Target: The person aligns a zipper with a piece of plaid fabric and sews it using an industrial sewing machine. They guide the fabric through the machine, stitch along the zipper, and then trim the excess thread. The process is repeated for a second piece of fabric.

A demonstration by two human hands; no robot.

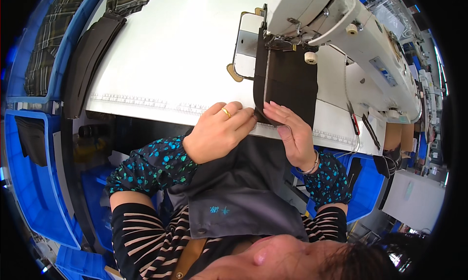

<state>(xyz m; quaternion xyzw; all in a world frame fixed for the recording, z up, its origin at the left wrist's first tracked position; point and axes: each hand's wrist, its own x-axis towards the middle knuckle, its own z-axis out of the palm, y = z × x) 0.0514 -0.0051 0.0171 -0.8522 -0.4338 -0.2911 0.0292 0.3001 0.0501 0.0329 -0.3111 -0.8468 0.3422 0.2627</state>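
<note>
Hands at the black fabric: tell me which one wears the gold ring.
The left hand: a gold ring circles one finger. The right hand, on the black fabric, shows no ring, only a bracelet at the wrist.

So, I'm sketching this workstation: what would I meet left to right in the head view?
Dark cloth in a blue plastic bin, layered black cloth pile, bare left hand, bare right hand, slim red-and-black tool.
</note>
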